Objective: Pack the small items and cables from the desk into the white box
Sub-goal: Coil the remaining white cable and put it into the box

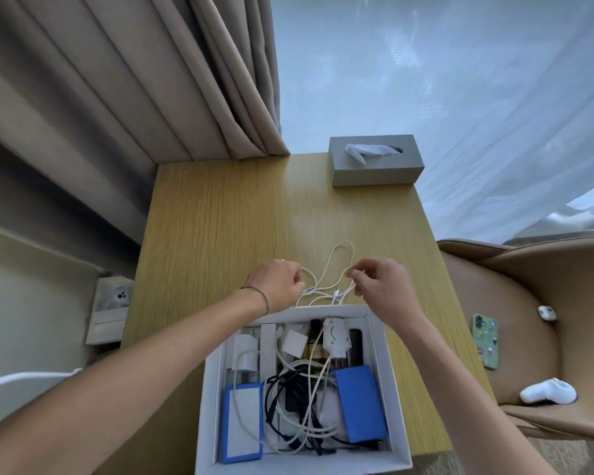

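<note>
A thin white cable (336, 258) lies looped on the wooden desk (220, 228) just beyond the white box (384, 354). My left hand (278, 284) grips one part of the cable at its left side. My right hand (378, 282) pinches another strand at the right, fingers curled. The white box sits at the desk's near edge and holds two blue-edged packs (242, 425), white chargers (294, 342), and tangled black and white cables (299, 402).
A grey tissue box (374, 166) stands at the desk's far right corner. To the right is a tan chair (515, 303) with a green phone (486, 341), an earbud case (546, 311) and a white sock (547, 394). Beige curtains (134, 80) hang at left.
</note>
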Available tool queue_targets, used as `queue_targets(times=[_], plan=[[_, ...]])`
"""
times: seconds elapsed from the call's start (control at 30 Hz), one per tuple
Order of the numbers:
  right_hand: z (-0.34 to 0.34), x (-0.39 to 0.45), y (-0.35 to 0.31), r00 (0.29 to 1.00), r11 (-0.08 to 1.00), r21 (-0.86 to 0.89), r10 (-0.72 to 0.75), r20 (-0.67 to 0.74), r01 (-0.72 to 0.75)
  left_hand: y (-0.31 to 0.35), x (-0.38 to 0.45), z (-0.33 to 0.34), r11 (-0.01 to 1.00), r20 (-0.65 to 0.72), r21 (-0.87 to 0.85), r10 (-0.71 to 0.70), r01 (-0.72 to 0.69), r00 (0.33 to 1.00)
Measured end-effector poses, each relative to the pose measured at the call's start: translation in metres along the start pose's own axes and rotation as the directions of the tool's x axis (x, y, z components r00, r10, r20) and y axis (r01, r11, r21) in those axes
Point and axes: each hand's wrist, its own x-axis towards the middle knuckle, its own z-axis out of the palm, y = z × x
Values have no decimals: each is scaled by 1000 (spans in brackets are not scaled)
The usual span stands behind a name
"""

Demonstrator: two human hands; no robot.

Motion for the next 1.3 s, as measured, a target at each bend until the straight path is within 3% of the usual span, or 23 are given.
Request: queue_targets(times=[0.27, 0.43, 0.67, 0.8, 0.93, 1.03, 1.2, 1.3], plan=[[-1, 16, 19, 998, 999, 10, 48, 30, -48, 17, 59, 41, 943, 321, 326, -39, -72, 946], [-2, 20, 30, 996, 996, 38, 83, 36, -84, 31, 75, 56, 863, 347, 470, 11, -184, 938], [-2, 24, 36, 992, 991, 52, 120, 47, -122, 32, 82, 64, 830, 330, 494, 98, -260, 939], [-7, 27, 36, 992, 991, 63, 120, 36, -122, 24, 82, 58, 922, 302, 325, 109, -210, 947], [-7, 31, 30, 998, 998, 31, 59, 11, -60, 20, 78, 36, 996, 264, -81, 69, -49, 962], [-4, 33, 21, 997, 996, -49, -75, 23, 76, 23, 72, 10, 950, 226, -313, 64, 10, 972], [0, 37, 2, 935, 931, -177, -280, 219, 320, 32, 49, -41, 867, 169, -491, 188, -82, 968], [0, 39, -14, 915, 915, -169, -322, 245, 367, 39, 33, -72, 812, 153, -570, 255, -125, 955]])
